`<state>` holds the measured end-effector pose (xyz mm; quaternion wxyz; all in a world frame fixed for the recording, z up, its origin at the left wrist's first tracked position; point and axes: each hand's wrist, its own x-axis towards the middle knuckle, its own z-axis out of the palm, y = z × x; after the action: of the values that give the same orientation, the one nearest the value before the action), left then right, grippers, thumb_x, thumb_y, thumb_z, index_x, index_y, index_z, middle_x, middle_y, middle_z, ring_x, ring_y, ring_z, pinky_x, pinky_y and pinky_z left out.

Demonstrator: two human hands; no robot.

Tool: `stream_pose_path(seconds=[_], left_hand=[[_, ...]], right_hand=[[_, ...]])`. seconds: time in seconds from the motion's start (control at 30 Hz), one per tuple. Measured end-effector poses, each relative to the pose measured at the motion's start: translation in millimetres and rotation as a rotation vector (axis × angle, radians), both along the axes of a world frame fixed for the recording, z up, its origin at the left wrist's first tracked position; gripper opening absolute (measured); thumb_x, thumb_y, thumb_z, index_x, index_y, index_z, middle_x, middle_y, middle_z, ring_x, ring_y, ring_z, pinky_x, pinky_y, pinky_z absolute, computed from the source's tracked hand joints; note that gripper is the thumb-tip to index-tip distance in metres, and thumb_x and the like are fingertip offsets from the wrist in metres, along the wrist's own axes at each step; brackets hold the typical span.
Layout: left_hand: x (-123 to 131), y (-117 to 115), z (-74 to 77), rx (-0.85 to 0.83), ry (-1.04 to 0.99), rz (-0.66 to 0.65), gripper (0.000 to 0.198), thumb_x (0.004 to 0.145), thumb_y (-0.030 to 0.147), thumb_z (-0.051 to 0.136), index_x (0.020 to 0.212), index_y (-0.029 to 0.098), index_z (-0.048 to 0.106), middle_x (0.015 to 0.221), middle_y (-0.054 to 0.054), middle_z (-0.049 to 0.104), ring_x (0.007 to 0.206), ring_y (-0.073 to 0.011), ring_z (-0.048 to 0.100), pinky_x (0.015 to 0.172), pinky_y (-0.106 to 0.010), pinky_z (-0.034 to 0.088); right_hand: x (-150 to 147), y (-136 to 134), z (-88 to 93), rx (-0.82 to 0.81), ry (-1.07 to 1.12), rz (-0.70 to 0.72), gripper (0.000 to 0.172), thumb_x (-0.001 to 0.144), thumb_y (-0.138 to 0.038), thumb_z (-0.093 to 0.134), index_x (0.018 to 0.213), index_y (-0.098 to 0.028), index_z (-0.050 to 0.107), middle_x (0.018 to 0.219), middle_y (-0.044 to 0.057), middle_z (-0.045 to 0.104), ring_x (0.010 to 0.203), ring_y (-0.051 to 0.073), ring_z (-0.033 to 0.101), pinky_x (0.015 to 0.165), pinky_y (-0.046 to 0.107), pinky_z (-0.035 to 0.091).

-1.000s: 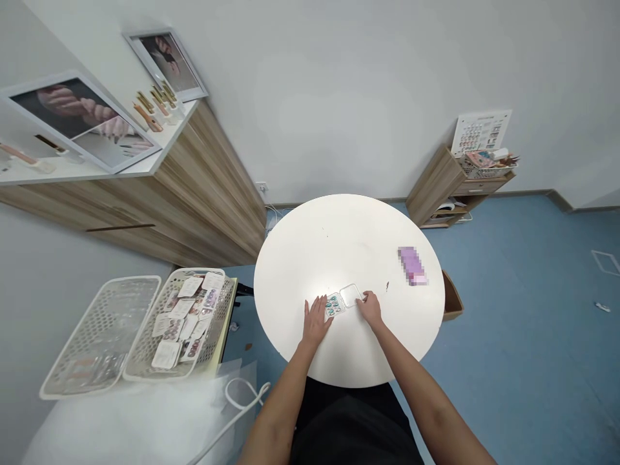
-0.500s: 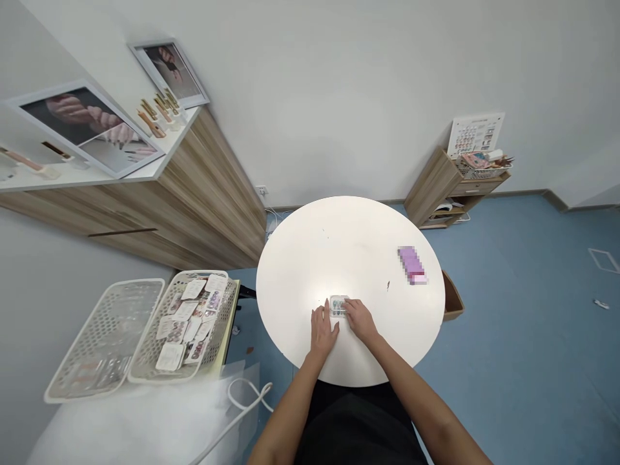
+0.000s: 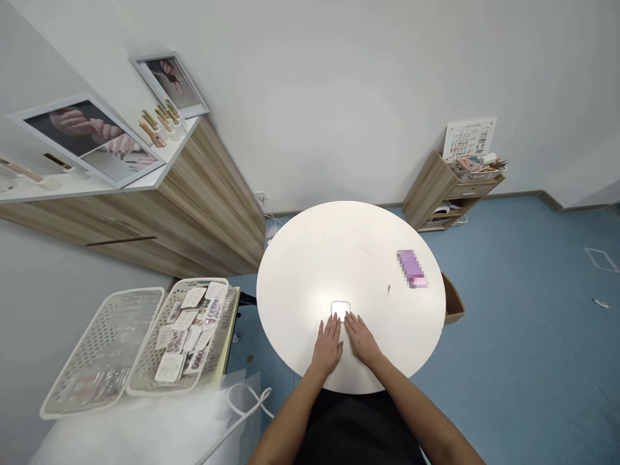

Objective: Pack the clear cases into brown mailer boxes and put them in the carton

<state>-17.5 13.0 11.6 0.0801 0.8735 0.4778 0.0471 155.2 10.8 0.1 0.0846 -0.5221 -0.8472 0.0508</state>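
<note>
Folded together since the earlier frame, the two halves of the clear plastic case (image 3: 340,310) now read from my feed as one small squarish shape, and both hands have drawn in below it. It lies flat on the round white worktop (image 3: 339,248), near the edge closest to the person. Glare hides what is inside, and I can't make out a long axis.

The left hand (image 3: 328,349) and right hand (image 3: 362,341) rest palm-down, side by side. Their fingers (image 3: 352,328) are open and extended, gripping nothing. The case lies straight ahead of both hands, and the right hand looks slightly nearer, its fingertips at or just short of the lower edge; I can't tell whether they touch.

Off to the right on the worktop sits a blurred pink-purple package (image 3: 412,268), well apart from the hands. Beyond the worktop's left side, a white plastic basket (image 3: 220,323) holds cards of press-on nails, beside an empty white basket (image 3: 104,342). Framed hand photographs (image 3: 87,132) stand on a wood-grain cabinet (image 3: 208,206).
</note>
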Motion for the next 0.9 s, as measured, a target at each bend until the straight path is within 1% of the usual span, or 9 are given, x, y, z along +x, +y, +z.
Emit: stream_pose_path(seconds=[0.13, 0.27, 0.33, 0.4, 0.5, 0.6, 0.73, 0.8, 0.9], left_hand=[[7, 8, 0.8, -0.029, -0.013, 0.039, 0.071, 0.088, 0.021, 0.038, 0.153, 0.013, 0.01, 0.159, -0.012, 0.019, 0.147, -0.0265, 0.012, 0.118, -0.053, 0.016], [17, 38, 9.4, -0.099, -0.057, 0.109, 0.069, 0.083, 0.018, 0.042, 0.149, 0.013, 0.023, 0.159, -0.015, 0.019, 0.147, -0.0293, 0.015, 0.115, -0.056, 0.021], [18, 52, 14.3, -0.129, -0.1, 0.156, 0.062, 0.083, 0.017, 0.042, 0.144, 0.012, 0.034, 0.156, -0.017, 0.026, 0.145, -0.0298, 0.023, 0.114, -0.054, 0.026], [15, 61, 17.9, -0.139, -0.161, 0.213, 0.051, 0.085, 0.017, 0.041, 0.135, 0.014, 0.045, 0.151, -0.017, 0.037, 0.139, -0.0279, 0.036, 0.111, -0.051, 0.034], [4, 57, 20.6, -0.108, -0.281, 0.346, 0.041, 0.087, 0.017, 0.039, 0.125, 0.019, 0.053, 0.137, -0.012, 0.053, 0.125, -0.023, 0.051, 0.102, -0.044, 0.046], [-8, 33, 23.6, -0.057, -0.386, 0.552, 0.039, 0.087, 0.013, 0.037, 0.118, 0.022, 0.058, 0.119, -0.008, 0.061, 0.111, -0.02, 0.057, 0.094, -0.038, 0.052], [-32, -19, 31.8, 0.011, -0.417, 0.882, 0.036, 0.088, 0.012, 0.035, 0.11, 0.021, 0.062, 0.104, -0.007, 0.061, 0.099, -0.0201, 0.059, 0.087, -0.036, 0.053], [-49, -52, 36.1, 0.047, -0.384, 1.035, 0.036, 0.088, 0.013, 0.035, 0.109, 0.021, 0.063, 0.103, -0.007, 0.06, 0.097, -0.0214, 0.058, 0.085, -0.038, 0.053], [-76, -104, 39.8, 0.081, -0.305, 1.234, 0.035, 0.089, 0.015, 0.035, 0.109, 0.021, 0.063, 0.108, -0.009, 0.059, 0.1, -0.024, 0.057, 0.085, -0.041, 0.053]], right_hand=[[1, 11, -0.3, -0.016, -0.034, -0.006, 0.06, 0.086, -0.011, 0.04, 0.145, -0.007, 0.037, 0.153, 0.013, 0.035, 0.143, 0.025, 0.027, 0.117, 0.045, 0.023], [8, 44, 12.5, -0.112, -0.095, -0.037, 0.061, 0.085, -0.013, 0.041, 0.146, -0.009, 0.037, 0.154, 0.012, 0.033, 0.143, 0.026, 0.028, 0.117, 0.046, 0.02], [12, 66, 20.8, -0.174, -0.127, -0.06, 0.062, 0.084, -0.01, 0.04, 0.146, -0.01, 0.037, 0.155, 0.011, 0.032, 0.142, 0.026, 0.029, 0.116, 0.045, 0.021], [18, 86, 26.8, -0.22, -0.159, -0.062, 0.064, 0.082, -0.008, 0.039, 0.146, -0.01, 0.038, 0.156, 0.011, 0.029, 0.142, 0.026, 0.03, 0.115, 0.045, 0.022], [31, 112, 27.9, -0.239, -0.187, -0.003, 0.067, 0.079, -0.005, 0.039, 0.145, -0.011, 0.039, 0.155, 0.012, 0.03, 0.139, 0.027, 0.033, 0.114, 0.047, 0.022], [47, 130, 21.6, -0.167, -0.157, 0.099, 0.066, 0.076, -0.005, 0.04, 0.141, -0.012, 0.044, 0.149, 0.016, 0.04, 0.133, 0.029, 0.039, 0.11, 0.05, 0.026], [51, 152, 13.7, -0.018, -0.113, 0.168, 0.053, 0.078, -0.01, 0.041, 0.129, -0.008, 0.054, 0.133, 0.024, 0.055, 0.125, 0.034, 0.046, 0.104, 0.052, 0.033], [35, 159, 12.8, 0.037, -0.077, 0.231, 0.051, 0.08, -0.014, 0.042, 0.129, -0.008, 0.053, 0.132, 0.024, 0.054, 0.124, 0.035, 0.046, 0.102, 0.051, 0.034], [-11, 153, 16.3, 0.066, -0.018, 0.388, 0.052, 0.081, -0.016, 0.042, 0.133, -0.01, 0.048, 0.134, 0.022, 0.052, 0.126, 0.035, 0.044, 0.103, 0.052, 0.032]])
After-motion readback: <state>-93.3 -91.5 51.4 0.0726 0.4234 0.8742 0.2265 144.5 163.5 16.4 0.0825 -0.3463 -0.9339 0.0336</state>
